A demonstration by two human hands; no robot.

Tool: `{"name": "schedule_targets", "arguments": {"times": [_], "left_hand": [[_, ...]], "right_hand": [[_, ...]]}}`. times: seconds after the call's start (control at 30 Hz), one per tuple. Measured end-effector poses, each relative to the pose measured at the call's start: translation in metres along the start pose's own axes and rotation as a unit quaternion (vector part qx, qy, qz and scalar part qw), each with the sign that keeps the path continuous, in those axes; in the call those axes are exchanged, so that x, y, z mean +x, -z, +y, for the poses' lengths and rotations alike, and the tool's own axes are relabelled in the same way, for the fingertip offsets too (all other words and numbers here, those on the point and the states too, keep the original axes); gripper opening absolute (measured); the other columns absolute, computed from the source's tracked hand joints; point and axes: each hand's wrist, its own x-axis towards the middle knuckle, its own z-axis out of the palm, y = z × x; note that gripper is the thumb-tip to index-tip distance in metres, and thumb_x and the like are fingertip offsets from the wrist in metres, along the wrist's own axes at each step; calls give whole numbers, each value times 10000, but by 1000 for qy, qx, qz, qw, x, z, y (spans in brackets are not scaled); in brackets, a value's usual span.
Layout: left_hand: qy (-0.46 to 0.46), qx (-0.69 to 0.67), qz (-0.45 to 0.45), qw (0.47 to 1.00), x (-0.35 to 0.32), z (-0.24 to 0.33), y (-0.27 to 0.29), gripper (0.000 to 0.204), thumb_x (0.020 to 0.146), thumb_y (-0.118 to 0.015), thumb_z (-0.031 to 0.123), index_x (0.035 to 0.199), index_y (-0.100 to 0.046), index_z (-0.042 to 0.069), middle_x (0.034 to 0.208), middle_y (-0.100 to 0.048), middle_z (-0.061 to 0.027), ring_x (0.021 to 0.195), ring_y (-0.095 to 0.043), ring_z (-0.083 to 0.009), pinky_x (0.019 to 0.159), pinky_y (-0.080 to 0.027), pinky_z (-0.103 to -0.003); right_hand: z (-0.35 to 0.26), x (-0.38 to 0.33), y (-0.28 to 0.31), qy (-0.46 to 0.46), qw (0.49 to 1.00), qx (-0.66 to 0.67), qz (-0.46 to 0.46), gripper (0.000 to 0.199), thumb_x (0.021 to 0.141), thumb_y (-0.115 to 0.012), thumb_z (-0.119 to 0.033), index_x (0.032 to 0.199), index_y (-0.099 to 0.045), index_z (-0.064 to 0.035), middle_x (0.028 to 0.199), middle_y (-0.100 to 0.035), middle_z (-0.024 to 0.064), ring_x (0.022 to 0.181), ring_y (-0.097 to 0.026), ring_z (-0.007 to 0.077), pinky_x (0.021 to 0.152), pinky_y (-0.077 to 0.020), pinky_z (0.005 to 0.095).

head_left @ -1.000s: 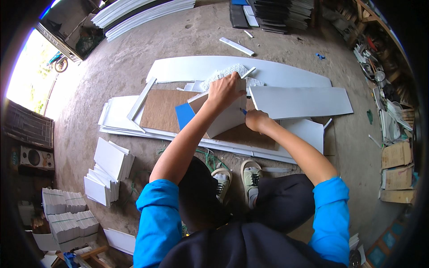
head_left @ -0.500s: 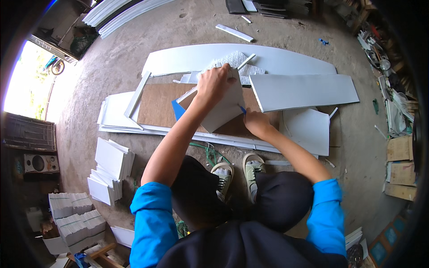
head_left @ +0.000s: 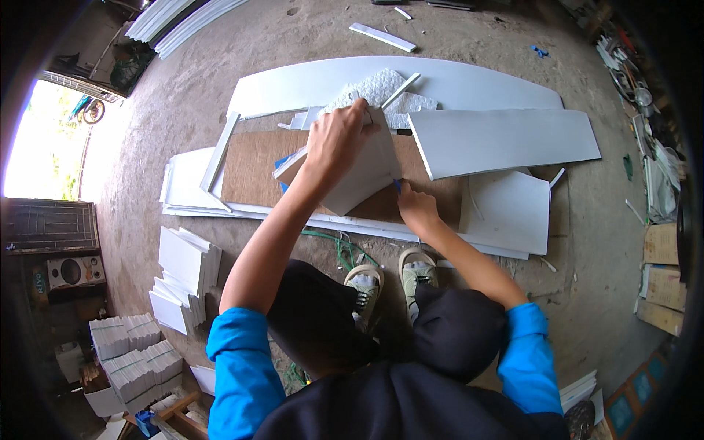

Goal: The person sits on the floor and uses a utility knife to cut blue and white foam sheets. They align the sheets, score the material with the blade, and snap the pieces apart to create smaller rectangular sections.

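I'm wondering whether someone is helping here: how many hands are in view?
2: the left hand, gripping a white board near its top; the right hand, holding a small blue tool beside that board.

Left hand (head_left: 334, 143) and left forearm (head_left: 275, 238) mask part of the tilted panel (head_left: 367, 172); the panel in turn covers part of the blue sheet (head_left: 284, 188). Right hand (head_left: 419, 209) conceals part of the tool (head_left: 397, 186); the exposed blue end is too small to identify. Stacked boards (head_left: 180, 26), upper left, extend past the top edge of the view. Left sleeve (head_left: 246, 370) is cut off at the lower edge.
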Motion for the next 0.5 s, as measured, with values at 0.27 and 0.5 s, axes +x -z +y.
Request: {"name": "schedule_targets", "arguments": {"times": [0.27,0.5], "left_hand": [[-69,5,17,997,7,18,-8,299,792,-593,301,899,-495,41,689,-612,-162,661,-614,-341,561,-472,-423],[-84,8,25,996,8,21,-12,289,798,-584,300,871,-472,44,694,-611,-153,642,-609,-337,539,-466,-420]], "right_hand": [[13,-15,1,-16,997,-22,68,224,791,-527,-236,886,-461,-44,548,-581,135,504,-600,307,439,-474,416],[10,-7,8,-47,998,-29,27,233,805,-525,-217,911,-483,-14,622,-608,134,587,-623,297,519,-496,407]]}}
